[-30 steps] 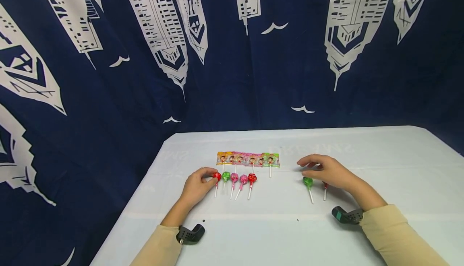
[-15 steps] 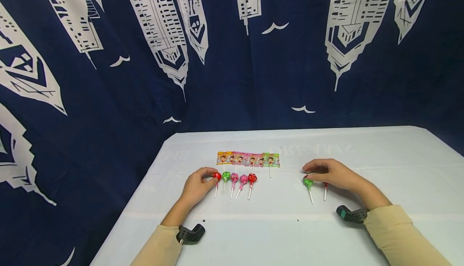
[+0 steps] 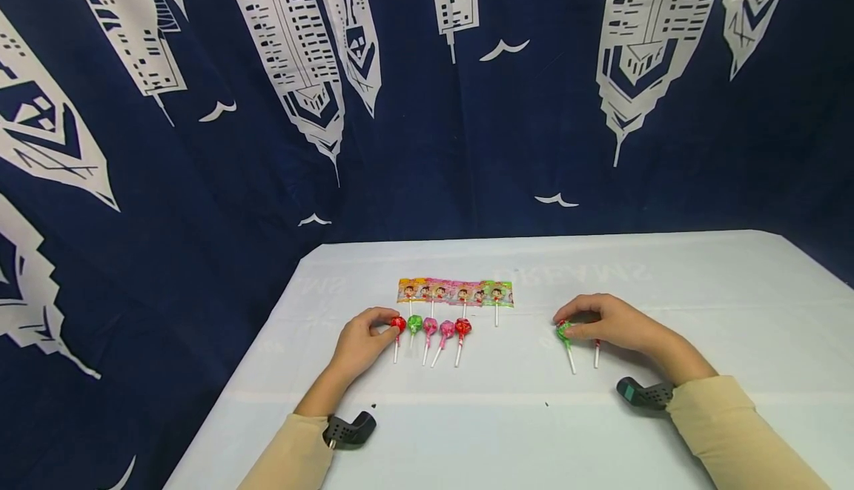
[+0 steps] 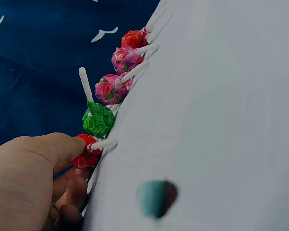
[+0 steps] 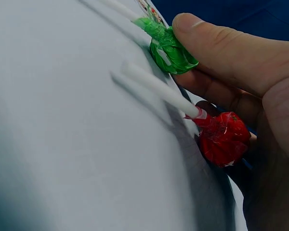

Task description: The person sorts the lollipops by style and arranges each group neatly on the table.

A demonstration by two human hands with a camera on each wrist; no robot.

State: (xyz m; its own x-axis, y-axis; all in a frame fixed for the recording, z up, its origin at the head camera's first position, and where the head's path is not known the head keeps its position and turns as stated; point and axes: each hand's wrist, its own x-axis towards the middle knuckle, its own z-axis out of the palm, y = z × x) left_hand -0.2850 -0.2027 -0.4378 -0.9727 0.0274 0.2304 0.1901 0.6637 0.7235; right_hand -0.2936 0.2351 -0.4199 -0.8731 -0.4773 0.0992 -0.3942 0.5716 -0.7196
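On the white table: everything lies in its middle part, between the far and near edges.
Table (image 3: 700, 282): covered in white cloth, with a dark blue curtain printed with white towers behind its far edge.
Right hand (image 3: 617, 325): rests on the cloth toward the right side; thumb and forefinger pinch the head of the green lollipop (image 3: 565, 331), which lies on the cloth with its stick pointing at the near edge.
Red lollipop under the palm (image 5: 224, 137): lies just beside the green one, its head beneath the curled fingers, its stick showing toward the near edge.
Left hand (image 3: 360, 343): rests left of centre; thumb and fingers grip the head of the end red lollipop (image 3: 398, 325).
Row of lollipops (image 3: 437, 329): green, pink, pink and red, side by side to the right of that red one, sticks toward the near edge.
Strip of wrapped sweets (image 3: 456, 292): lies flat just beyond the row, toward the far edge.
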